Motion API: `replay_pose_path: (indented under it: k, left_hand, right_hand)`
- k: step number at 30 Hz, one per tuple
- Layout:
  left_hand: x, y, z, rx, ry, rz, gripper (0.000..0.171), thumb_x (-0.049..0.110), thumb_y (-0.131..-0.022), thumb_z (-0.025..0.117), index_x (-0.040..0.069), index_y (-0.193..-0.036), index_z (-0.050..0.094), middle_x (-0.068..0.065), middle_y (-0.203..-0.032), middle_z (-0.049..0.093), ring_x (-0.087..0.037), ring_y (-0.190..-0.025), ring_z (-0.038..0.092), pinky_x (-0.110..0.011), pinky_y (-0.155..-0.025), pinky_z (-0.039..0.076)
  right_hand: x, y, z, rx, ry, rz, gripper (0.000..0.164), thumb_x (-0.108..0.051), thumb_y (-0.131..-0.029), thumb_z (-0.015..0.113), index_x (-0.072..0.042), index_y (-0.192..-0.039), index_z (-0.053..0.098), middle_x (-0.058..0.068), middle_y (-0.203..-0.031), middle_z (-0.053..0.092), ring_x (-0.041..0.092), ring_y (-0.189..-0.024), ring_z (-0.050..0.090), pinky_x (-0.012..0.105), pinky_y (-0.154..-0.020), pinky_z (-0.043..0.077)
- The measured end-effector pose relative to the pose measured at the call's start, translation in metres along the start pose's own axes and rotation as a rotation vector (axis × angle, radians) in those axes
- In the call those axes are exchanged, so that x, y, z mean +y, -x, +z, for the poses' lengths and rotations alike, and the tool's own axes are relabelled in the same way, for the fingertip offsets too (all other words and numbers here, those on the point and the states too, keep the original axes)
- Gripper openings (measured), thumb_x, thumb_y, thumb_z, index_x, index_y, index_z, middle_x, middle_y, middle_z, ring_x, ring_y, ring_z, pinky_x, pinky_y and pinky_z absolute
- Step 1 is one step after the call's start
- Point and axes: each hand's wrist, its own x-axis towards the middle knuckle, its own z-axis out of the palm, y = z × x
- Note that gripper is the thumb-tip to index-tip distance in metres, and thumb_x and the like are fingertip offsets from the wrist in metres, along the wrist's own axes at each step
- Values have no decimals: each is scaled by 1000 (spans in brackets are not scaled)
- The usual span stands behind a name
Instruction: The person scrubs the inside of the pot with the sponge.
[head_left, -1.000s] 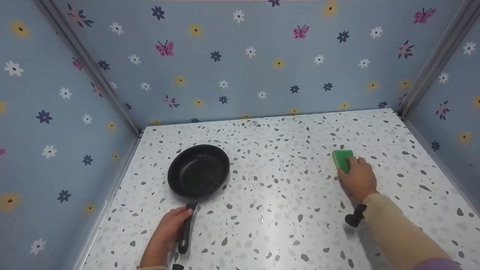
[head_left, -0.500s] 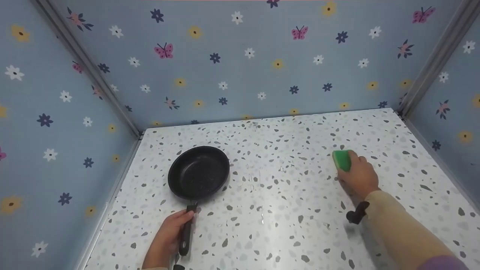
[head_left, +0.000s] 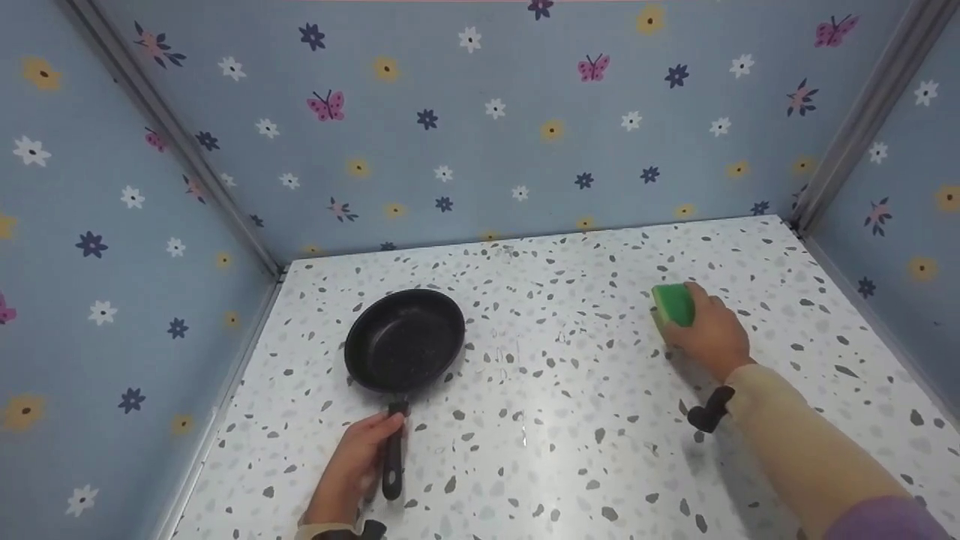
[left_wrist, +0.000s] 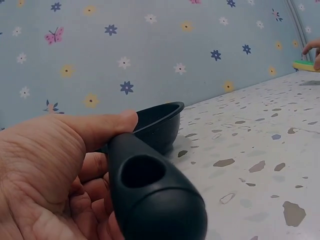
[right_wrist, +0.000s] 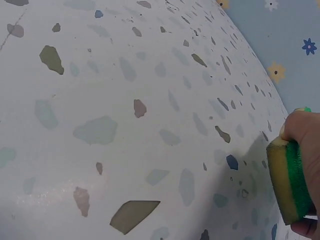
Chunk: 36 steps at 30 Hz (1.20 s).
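Note:
A black frying pan (head_left: 405, 341) stands on the left of the speckled table, its handle (head_left: 392, 457) pointing toward me. My left hand (head_left: 361, 450) grips that handle near the pan, thumb on top. In the left wrist view the handle's end (left_wrist: 160, 200) with its hanging hole fills the front, and the curled fingers (left_wrist: 95, 180) show beneath. On the right, my right hand (head_left: 712, 334) pinches a sponge (head_left: 677, 301) with a green top and yellow underside. The right wrist view shows the sponge (right_wrist: 287, 182) raised above the table, thumb and finger at its two ends.
White terrazzo-patterned table (head_left: 555, 420) lies under both hands. Blue flowered panels close it off at the back (head_left: 480, 150), left (head_left: 112, 300) and right (head_left: 907, 225), with grey metal strips in the corners. A few faint wet-looking streaks mark the table's middle.
The sponge in my right hand has lifted and shifted slightly left and back. My left hand has swung the pan's handle a little to the right, and the pan has moved slightly right.

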Motion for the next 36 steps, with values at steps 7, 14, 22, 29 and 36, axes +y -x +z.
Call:
replay_pose_path:
  k: [7, 14, 22, 29, 36]
  left_hand:
    - [3, -2, 16, -53, -72, 25, 26, 22, -91, 74, -3, -99, 73, -4, -82, 66, -21, -74, 55, -33, -72, 43]
    - [9, -3, 37, -120, -53, 32, 20, 21, -92, 74, 1, -95, 71, 0, -72, 59, -17, -67, 51, -31, -64, 41]
    - [12, -10, 61, -198, -52, 42, 18, 22, -91, 74, 4, -91, 73, -2, -76, 67, -16, -68, 56, -30, -65, 44]
    - [13, -15, 89, -280, -66, 42, 15, 20, -91, 74, 6, -85, 70, 1, -70, 59, -14, -65, 55, -27, -62, 48]
    - [14, -16, 116, -348, -137, 54, 26, 22, -91, 73, -5, -93, 70, 1, -71, 62, -14, -65, 55, -28, -60, 45]
  right_hand:
    - [-10, 0, 1, 14, -8, -45, 91, -46, -93, 65, -14, -162, 14, 30, -138, 45, 48, -119, 50, 67, -94, 44]
    - [-25, 0, 5, -6, -29, -61, 88, -40, -93, 66, -18, -162, 15, 28, -144, 43, 46, -121, 49, 66, -96, 44]
    - [-52, 1, 6, -27, -39, -50, 87, -33, -91, 68, -20, -162, 18, 24, -150, 40, 46, -126, 48, 66, -99, 43]
    - [-68, 4, 9, -12, -45, -75, 83, -33, -92, 68, -18, -160, 24, 23, -148, 43, 44, -126, 49, 64, -99, 44]
    - [-77, 7, 13, 6, -46, -138, 81, -33, -91, 68, -16, -158, 27, 21, -146, 46, 42, -122, 52, 62, -98, 46]
